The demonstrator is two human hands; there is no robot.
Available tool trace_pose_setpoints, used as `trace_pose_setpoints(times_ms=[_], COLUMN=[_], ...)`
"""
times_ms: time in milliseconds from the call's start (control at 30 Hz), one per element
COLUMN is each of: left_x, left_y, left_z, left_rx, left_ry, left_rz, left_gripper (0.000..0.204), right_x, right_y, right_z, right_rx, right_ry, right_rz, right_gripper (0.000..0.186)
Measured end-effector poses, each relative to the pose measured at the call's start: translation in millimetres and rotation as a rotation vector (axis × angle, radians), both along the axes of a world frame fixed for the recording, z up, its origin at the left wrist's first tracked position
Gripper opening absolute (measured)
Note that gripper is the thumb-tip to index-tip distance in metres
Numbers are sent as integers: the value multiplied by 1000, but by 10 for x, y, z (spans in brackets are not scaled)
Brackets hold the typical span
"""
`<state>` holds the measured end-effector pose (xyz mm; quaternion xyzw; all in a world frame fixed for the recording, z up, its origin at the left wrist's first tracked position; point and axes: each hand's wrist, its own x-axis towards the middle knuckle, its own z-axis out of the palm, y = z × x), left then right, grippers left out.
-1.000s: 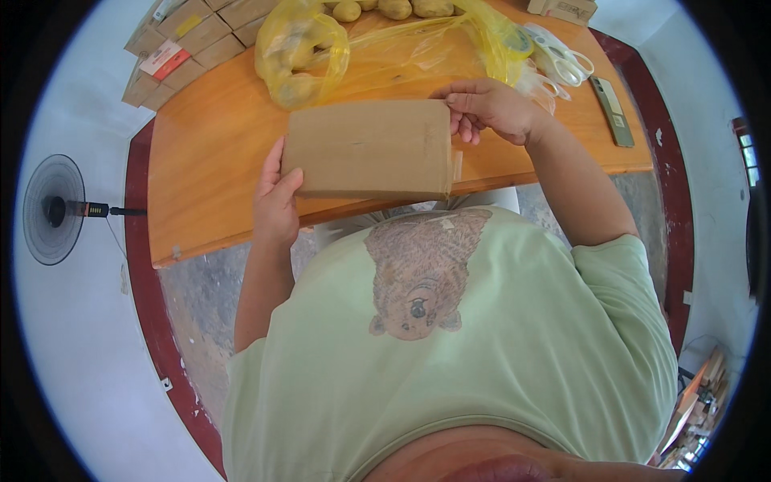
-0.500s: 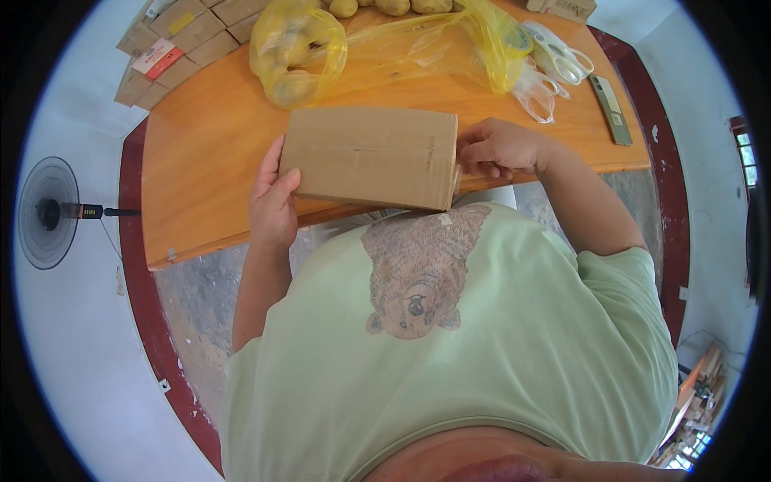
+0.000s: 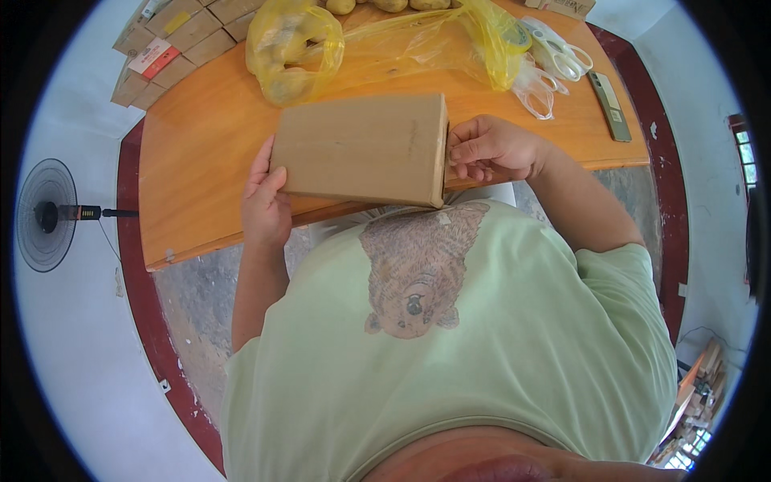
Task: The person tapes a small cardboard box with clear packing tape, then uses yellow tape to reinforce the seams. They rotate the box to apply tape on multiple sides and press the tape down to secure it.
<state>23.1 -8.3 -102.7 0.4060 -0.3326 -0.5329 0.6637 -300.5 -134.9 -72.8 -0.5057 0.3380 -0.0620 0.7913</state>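
A brown cardboard box [image 3: 361, 149] is held at the near edge of the wooden table, in front of my shirt. My left hand [image 3: 267, 197] grips its left end, thumb on the top face and fingers along the side. At the box's right end is my right hand [image 3: 494, 149], its fingers curled with the fingertips against the end face. Whether those fingers pinch a flap there is hidden by the hand and the box edge.
Beyond the box lie yellow plastic bags [image 3: 293, 52] and several potatoes [image 3: 391, 5]. White-handled scissors [image 3: 562, 56] and a flat greenish phone-like object [image 3: 610, 106] are at the right. Small cardboard boxes [image 3: 197, 36] stack at the far left of the table [image 3: 193, 177].
The box has shifted slightly left and tilted, its right end face turning more into view. My right hand has moved a little left with it, fingertips still at that end.
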Motion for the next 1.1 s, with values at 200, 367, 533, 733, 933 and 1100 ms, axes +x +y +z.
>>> trace_pose_setpoints(times_ms=[200, 367, 533, 733, 933, 1100], left_x=[34, 158, 145, 195, 198, 137], left_y=[11, 0, 23, 53, 64, 56], left_z=[-10, -84, -50, -87, -85, -57], left_rx=[-29, -42, -39, -60, -34, -44], left_ry=[42, 157, 129, 190, 190, 226], left_rz=[20, -5, 24, 0, 23, 7], left_gripper=[52, 52, 58, 53, 50, 48], right_x=[21, 144, 318, 507, 597, 635], right_y=[-3, 104, 158, 204, 218, 249], right_z=[78, 185, 302, 353, 341, 391], right_rx=[-44, -104, -166, -342, -452, -506], right_ry=[-183, -337, -447, -480, -477, -472], right_rz=[36, 80, 97, 43, -48, -108], right_gripper=[13, 28, 31, 28, 24, 20])
